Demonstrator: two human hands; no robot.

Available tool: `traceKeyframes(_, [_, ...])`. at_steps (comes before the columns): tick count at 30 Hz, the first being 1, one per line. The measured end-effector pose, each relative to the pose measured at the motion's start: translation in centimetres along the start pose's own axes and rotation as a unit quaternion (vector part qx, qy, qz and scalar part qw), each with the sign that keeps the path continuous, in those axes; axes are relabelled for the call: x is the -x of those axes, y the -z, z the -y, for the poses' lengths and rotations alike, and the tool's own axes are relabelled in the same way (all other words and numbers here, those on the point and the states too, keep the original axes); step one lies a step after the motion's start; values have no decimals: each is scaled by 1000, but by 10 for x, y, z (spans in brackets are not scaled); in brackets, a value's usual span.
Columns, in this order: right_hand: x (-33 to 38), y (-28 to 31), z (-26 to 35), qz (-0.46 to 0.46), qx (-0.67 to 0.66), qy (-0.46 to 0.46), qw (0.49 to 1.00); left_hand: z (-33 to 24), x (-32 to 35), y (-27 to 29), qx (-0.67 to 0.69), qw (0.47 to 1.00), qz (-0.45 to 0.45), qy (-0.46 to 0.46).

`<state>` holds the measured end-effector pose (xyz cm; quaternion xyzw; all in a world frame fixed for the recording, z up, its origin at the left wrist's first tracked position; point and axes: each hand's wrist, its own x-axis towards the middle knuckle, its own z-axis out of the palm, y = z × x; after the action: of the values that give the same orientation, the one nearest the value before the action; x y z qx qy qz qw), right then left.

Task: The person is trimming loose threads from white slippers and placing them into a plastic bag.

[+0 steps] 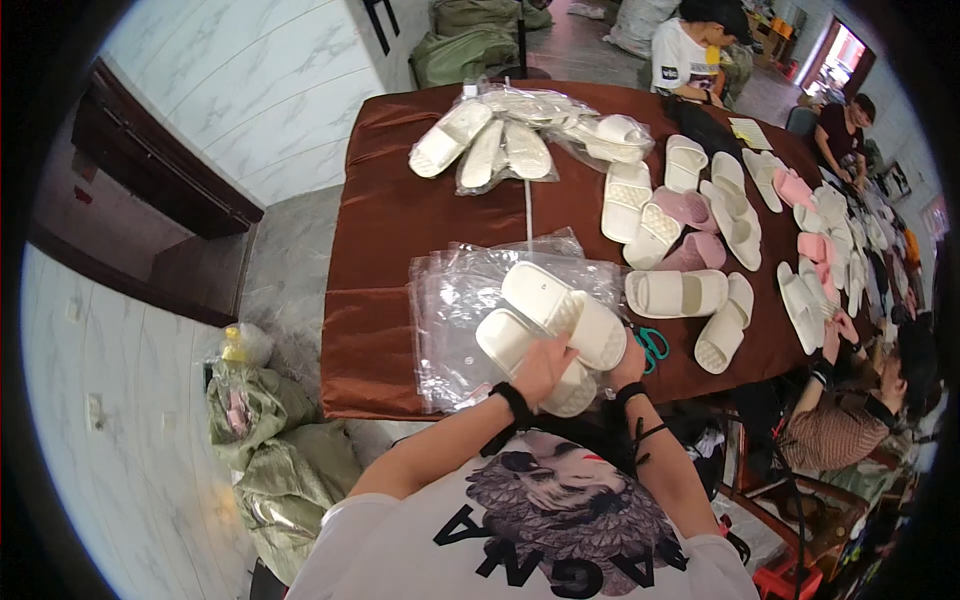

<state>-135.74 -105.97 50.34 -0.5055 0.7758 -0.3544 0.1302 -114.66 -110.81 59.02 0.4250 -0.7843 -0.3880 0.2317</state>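
My left hand (541, 366) grips a white slipper (515, 345) from below, near the front edge of the table. My right hand (629, 366) holds a second white slipper (563, 312) that lies across the first one. Both slippers sit just above a pile of clear plastic bags (455, 310) spread on the brown tablecloth (385, 250). Black bands circle both my wrists.
Teal scissors (652, 344) lie right of my hands. Loose white and pink slippers (690, 225) cover the table's right half; bagged slippers (520, 135) lie at the far end. Other people sit at the right side and far end. Green sacks (270, 440) stand on the floor left.
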Motion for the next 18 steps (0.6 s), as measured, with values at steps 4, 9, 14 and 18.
traceKeyframes(4, [-4, -3, -20, 58, 22, -163, 985, 108, -9, 18, -89, 968, -185, 143])
traceKeyframes(9, [-8, 0, -12, 20, 39, -98, 994, 111, 17, 109, -103, 933, -281, 198])
traceKeyframes(14, [-8, -5, -19, 61, -4, -123, 991, 25, 26, 59, 42, 974, -186, 119])
traceKeyframes(18, [-9, -11, -35, 50, -23, -128, 990, 64, 31, 14, -35, 984, -128, 121])
